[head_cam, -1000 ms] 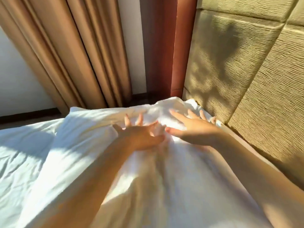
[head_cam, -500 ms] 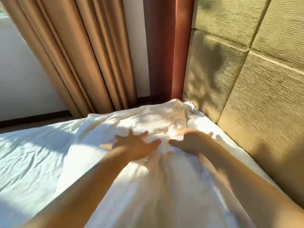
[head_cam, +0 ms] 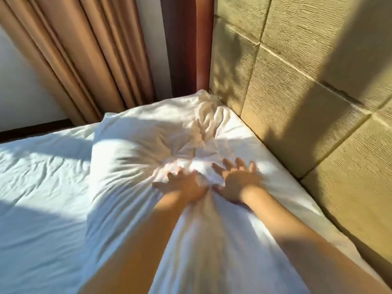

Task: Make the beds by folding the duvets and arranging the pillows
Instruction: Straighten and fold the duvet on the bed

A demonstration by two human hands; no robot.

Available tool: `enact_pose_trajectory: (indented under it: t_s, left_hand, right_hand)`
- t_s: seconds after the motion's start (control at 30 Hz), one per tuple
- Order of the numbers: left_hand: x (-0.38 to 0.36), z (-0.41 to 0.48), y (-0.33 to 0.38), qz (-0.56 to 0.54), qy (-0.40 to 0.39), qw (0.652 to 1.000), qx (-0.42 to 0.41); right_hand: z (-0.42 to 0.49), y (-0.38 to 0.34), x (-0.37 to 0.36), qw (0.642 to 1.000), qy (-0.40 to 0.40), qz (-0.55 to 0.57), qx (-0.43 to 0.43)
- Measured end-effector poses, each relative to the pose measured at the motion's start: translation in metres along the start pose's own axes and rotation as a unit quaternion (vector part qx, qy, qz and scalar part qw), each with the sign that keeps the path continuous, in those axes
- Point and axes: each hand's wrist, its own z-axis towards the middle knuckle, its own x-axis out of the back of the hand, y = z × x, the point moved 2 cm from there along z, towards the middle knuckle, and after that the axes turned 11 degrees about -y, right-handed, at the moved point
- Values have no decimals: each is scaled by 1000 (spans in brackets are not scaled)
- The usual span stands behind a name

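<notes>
Sunlit white bedding fills the near ground: a creased sheet [head_cam: 42, 198] spreads out to the left of our left hand [head_cam: 184, 186], and a long, plump pillow [head_cam: 131, 149] lies on it, running from close to us, under both hands and on toward the corner of the bed.

Our left hand rests on the pillow palm down, with the fingers spread and holding nothing. They press into the cover, and creases fan out from them. Just to its right, our right hand [head_cam: 238, 181] lies flat in the same way, fingers splayed apart and pointing away from us. Between the two hands a narrow ridge of the pillow's cover stands bunched up, touching the inner edge of each; as far as we can see, neither hand closes round it.

Beyond the fingertips the cover is crumpled into deep folds, and the pillow's far end sits close against the corner. To the right of our right hand a strip of white runs along the foot of the padded headboard [head_cam: 297, 92] — beige ribbed panels with seams between them, partly in shade.

Past the pillow's far end stands a dark red wooden post [head_cam: 186, 43], and left of it tan curtains [head_cam: 84, 60] hang in long pleats. Far off to the left of our left hand we see a pale wall [head_cam: 21, 81] with a dark skirting board [head_cam: 31, 129] at its foot.
</notes>
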Motion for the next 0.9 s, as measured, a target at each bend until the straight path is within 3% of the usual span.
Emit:
enact_pose_trajectory:
  t_s: [0.13, 0.23, 0.37, 0.47, 0.6, 0.7, 0.9]
  left_hand:
    - [-129, -138, -27, 66, 117, 990, -51]
    - [-204, -213, -48, 17, 98, 992, -83]
    - [-199, -220, -44, 24, 32, 999, -32]
    - [-185, -221, -44, -11, -68, 996, -52]
    - [-221, -295, -46, 74, -102, 982, -138]
    - [-263, -328, -56, 142, -84, 969, -183]
    - [-281, -311, -44, 178, -90, 971, -135]
  right_hand:
    - [-138, 22, -74, 989, 137, 51, -5]
    - [-181, 33, -117, 987, 92, 120, -56]
    - [-180, 24, -124, 988, 67, 108, -83]
    - [-214, 17, -130, 990, 39, 87, -103]
    - [-319, 6, -194, 981, 57, 112, -146]
    - [-357, 9, -233, 975, 32, 129, -176]
    - [-369, 8, -271, 974, -31, 129, -185]
